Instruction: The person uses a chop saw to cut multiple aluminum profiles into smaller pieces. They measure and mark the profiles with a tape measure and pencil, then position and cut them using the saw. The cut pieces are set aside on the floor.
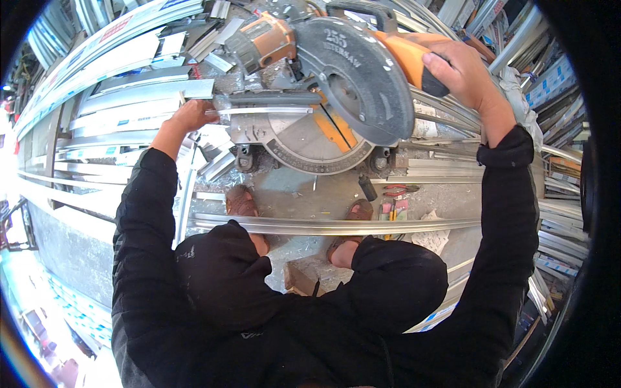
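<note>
Head view, looking down on a person in dark long sleeves crouched at a mitre saw on the floor. Far left: stacks of pale aluminium profiles (110,97) fanned out along the edge. Next, the left hand (192,116) lay flat on a thin aluminium strip (259,111), fingers (210,111) pressed down on its left end, holding it vs. the saw fence; whether they curled round it couldn't be told. The strip ran right from those fingers across the saw base (310,139), its far end passing under the grey blade guard (359,81), so the cut point sat near the holding hand, w/ only a short run of strip between. Centre: the saw's orange motor housing (265,39) above, round turntable below. Lower centre: two sandalled feet (242,202) on the concrete floor, a long profile (336,225) lying across in front of them, red-handled pliers (398,189) beside. Right: the right hand (462,71) was wrapped shut on the orange saw handle (414,58), head apparently raised. More profiles (550,77) stacked far right. Risks, as judged: the left fingers were close to the blade path, so a slip could bring them in; a thin strip held by hand only might chatter or kick; bare feet in sandals sat among metal chips.
</note>
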`<state>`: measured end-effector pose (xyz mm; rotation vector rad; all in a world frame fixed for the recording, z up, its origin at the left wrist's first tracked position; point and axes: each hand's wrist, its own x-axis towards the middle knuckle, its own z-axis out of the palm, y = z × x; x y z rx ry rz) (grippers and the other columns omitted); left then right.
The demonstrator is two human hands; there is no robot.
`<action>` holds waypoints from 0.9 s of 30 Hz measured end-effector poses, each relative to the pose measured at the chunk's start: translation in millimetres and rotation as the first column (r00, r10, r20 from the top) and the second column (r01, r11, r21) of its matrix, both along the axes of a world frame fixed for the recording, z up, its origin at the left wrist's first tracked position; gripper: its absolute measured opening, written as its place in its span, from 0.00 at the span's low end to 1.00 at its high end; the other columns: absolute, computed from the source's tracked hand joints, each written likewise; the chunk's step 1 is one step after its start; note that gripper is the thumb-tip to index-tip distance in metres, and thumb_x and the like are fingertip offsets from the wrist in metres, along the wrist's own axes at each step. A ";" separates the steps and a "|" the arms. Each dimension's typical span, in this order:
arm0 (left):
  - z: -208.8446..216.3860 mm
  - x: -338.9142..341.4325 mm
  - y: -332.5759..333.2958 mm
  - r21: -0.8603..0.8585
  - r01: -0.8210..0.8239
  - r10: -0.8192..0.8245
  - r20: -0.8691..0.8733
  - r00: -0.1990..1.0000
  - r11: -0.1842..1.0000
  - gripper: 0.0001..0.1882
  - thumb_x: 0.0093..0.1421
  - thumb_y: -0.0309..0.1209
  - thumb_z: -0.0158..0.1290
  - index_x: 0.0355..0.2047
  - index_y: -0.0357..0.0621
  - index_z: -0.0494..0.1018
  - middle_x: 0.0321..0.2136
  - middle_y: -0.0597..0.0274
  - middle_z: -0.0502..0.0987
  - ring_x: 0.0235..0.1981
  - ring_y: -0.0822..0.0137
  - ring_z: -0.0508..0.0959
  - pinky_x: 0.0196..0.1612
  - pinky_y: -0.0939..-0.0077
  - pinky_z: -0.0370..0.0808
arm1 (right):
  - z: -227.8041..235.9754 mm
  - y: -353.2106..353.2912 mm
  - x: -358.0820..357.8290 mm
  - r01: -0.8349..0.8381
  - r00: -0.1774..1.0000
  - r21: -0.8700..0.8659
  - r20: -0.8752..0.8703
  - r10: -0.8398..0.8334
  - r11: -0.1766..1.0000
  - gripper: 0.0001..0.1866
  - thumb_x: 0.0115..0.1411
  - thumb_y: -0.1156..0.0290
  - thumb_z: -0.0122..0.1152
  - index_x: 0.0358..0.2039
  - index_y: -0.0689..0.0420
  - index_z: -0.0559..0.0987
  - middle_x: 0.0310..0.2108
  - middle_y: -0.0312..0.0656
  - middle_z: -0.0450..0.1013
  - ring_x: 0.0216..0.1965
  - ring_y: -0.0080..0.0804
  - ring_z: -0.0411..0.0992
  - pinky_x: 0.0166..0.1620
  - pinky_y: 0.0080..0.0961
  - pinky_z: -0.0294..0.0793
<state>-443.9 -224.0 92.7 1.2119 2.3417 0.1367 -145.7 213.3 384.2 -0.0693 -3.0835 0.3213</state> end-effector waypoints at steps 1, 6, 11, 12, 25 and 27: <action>0.5 -0.6 -9.7 -0.016 -0.040 0.040 -0.003 0.999 0.999 0.20 0.59 0.44 0.62 0.47 0.46 0.82 0.43 0.51 0.83 0.44 0.48 0.82 0.51 0.59 0.77 | 1.1 -2.0 0.2 -0.019 0.999 -0.022 -0.039 0.018 1.000 0.29 0.64 0.48 0.49 0.37 0.66 0.81 0.34 0.60 0.76 0.38 0.56 0.75 0.42 0.40 0.72; 6.1 15.2 -25.0 0.076 0.135 -0.126 -0.107 0.986 0.988 0.21 0.56 0.41 0.64 0.49 0.48 0.80 0.46 0.54 0.81 0.47 0.51 0.80 0.52 0.58 0.77 | 4.1 -8.4 4.3 0.011 1.000 -0.023 0.017 -0.010 1.000 0.28 0.63 0.51 0.50 0.39 0.68 0.80 0.43 0.58 0.78 0.44 0.55 0.74 0.48 0.38 0.71; 18.8 50.2 21.8 0.235 0.291 -0.279 -0.084 0.957 0.927 0.21 0.60 0.42 0.61 0.50 0.46 0.78 0.44 0.54 0.80 0.46 0.49 0.79 0.51 0.57 0.77 | 3.2 -8.0 5.7 -0.006 1.000 -0.062 -0.008 0.006 0.998 0.27 0.64 0.52 0.49 0.41 0.68 0.80 0.44 0.57 0.78 0.45 0.55 0.74 0.50 0.38 0.71; 20.9 56.6 32.3 0.221 0.322 -0.320 -0.047 0.946 0.921 0.22 0.60 0.42 0.61 0.51 0.46 0.77 0.45 0.53 0.80 0.47 0.49 0.79 0.52 0.57 0.76 | 3.2 -7.4 5.9 -0.011 1.000 -0.079 0.004 0.011 0.997 0.28 0.64 0.52 0.49 0.41 0.68 0.80 0.44 0.58 0.78 0.45 0.55 0.74 0.50 0.38 0.71; 20.6 99.7 79.1 0.268 0.464 -0.454 -0.101 0.885 0.844 0.17 0.67 0.39 0.53 0.52 0.47 0.75 0.39 0.52 0.76 0.43 0.48 0.79 0.46 0.54 0.77 | -6.9 4.1 5.5 -0.028 0.998 0.056 -0.052 0.031 0.998 0.29 0.64 0.46 0.48 0.47 0.58 0.83 0.38 0.55 0.79 0.40 0.53 0.76 0.45 0.40 0.73; 41.2 102.9 80.7 0.262 0.463 -0.446 -0.127 0.886 0.847 0.18 0.67 0.41 0.53 0.52 0.46 0.74 0.40 0.52 0.76 0.44 0.48 0.79 0.46 0.54 0.77 | -5.8 1.4 4.3 -0.031 0.999 0.068 -0.036 0.033 0.997 0.28 0.65 0.48 0.47 0.46 0.61 0.83 0.40 0.56 0.79 0.41 0.52 0.76 0.47 0.37 0.72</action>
